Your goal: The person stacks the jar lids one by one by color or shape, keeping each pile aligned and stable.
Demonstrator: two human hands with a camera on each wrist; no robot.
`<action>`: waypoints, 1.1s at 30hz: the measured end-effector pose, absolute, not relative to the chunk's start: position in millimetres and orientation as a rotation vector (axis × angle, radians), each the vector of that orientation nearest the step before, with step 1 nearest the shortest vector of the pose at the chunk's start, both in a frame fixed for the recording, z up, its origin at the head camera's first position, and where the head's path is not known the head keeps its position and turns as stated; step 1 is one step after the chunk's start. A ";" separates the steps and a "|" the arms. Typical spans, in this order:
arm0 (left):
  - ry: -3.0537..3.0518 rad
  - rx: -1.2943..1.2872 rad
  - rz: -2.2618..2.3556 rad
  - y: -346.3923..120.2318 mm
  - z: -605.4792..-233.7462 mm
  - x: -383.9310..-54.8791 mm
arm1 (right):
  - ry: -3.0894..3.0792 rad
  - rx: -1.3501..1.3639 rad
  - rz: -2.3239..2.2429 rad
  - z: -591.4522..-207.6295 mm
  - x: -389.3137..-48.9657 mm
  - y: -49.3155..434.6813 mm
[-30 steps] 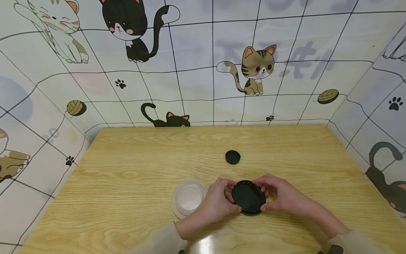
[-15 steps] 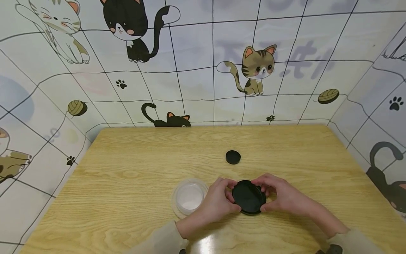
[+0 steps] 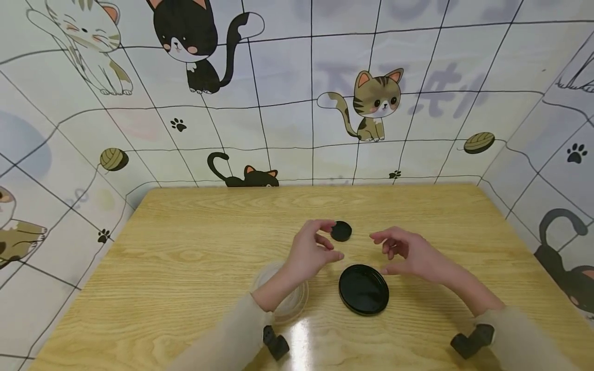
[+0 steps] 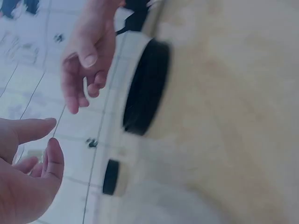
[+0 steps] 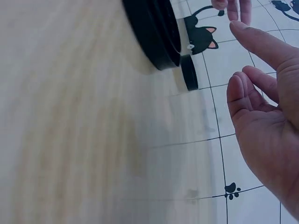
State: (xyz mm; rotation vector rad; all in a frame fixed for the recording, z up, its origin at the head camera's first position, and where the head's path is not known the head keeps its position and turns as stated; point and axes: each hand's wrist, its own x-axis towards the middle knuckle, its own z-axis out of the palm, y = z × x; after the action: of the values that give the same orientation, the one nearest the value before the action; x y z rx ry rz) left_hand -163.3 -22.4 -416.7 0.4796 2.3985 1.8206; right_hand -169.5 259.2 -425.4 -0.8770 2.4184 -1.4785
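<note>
A large black round lid-like piece with a raised rim (image 3: 364,289) lies on the table, and no hand touches it. My left hand (image 3: 311,250) hovers up and left of it, fingers loosely bent and holding nothing; in the head view its fingertips overlap the edge of a small black disc (image 3: 341,231). My right hand (image 3: 410,255) is raised just right of the large piece, its thumb tip near the rim and its fingers relaxed. The right wrist view shows the large piece (image 5: 156,32) close to the camera, with the small disc (image 5: 189,73) beyond it.
A clear round container (image 3: 299,304) sits left of the large black piece, partly hidden beneath the left forearm. The wooden table (image 3: 195,247) meets a cat-patterned backdrop (image 3: 287,123) at its back and sides. Dark devices are strapped at both sleeves.
Both hands have let go of the large black piece and lifted away toward the back of the table. The piece stays where it was; the left forearm now covers more of the clear container.
</note>
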 end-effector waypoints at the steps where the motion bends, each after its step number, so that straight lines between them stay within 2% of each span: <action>1: 2.396 0.480 1.847 -21.7 -415.4 -169.3 | 2.424 -0.854 -1.473 -423.3 -173.8 258.8; 8: 2.367 0.376 1.943 -16.9 -420.9 -202.0 | 2.438 -0.680 -1.423 -416.5 -208.3 249.8; 15: 2.283 0.160 1.976 -13.0 -433.5 -218.3 | 2.439 -0.619 -1.409 -431.2 -233.6 241.0; 23: 2.171 0.000 2.009 -8.1 -445.6 -225.6 | 2.380 -0.595 -1.404 -452.7 -248.1 235.6; 33: 2.123 -0.065 2.038 -5.7 -455.8 -229.9 | 2.395 -0.608 -1.352 -456.7 -253.0 228.3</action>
State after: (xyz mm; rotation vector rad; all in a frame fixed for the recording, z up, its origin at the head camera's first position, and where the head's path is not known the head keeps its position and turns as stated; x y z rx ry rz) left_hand -229.9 -5.7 -455.8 -0.0647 2.1225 2.0383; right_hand -253.0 228.3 -456.7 -0.6076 2.3947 -1.3525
